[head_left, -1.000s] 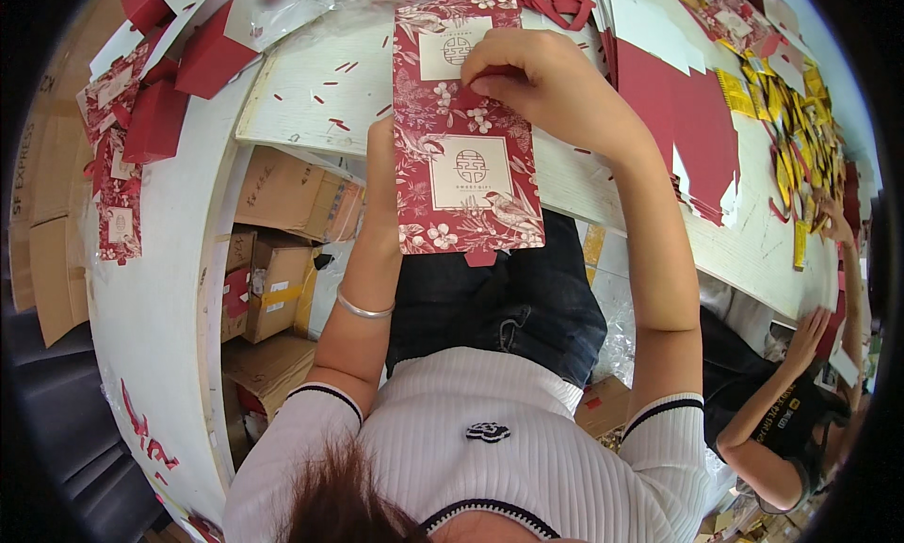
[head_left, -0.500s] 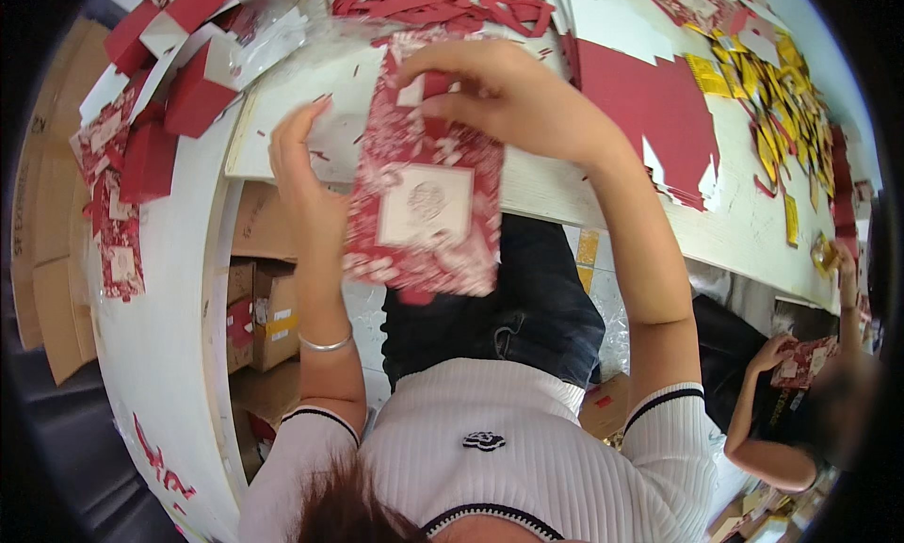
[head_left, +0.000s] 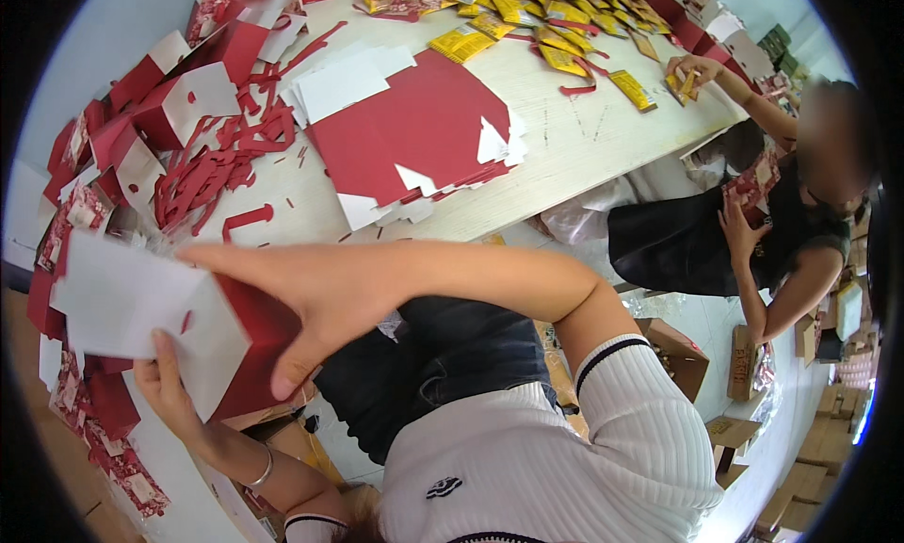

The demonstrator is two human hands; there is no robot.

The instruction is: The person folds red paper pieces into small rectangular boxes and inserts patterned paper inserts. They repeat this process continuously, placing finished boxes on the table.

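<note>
A folded red paper box point(head_left: 212, 340) with a white inside is held at the left over the table. My right hand point(head_left: 334, 284) spans its red side, with fingers along the upper edge and thumb pressed on the lower one. At the box's lower left, my left hand point(head_left: 174, 397) grips the white wall, fingertips by a small red slot. A wide white flap point(head_left: 127, 293) sticks out to the left. Behind the hands lies a pile of red paper strips point(head_left: 221, 166). Any printed side of the box is turned away.
Finished-looking red boxes point(head_left: 184, 100) crowd the left. A stack of flat red card sheets point(head_left: 414, 114) lies mid-table. Yellow packets point(head_left: 461, 44) spread across the far side. A co-worker point(head_left: 753, 204) at the right holds a patterned red box and a yellow packet.
My view has swung to the right. The patterned box has gone left and turned, so its white inside and flap now show. Both hands are now on it.
</note>
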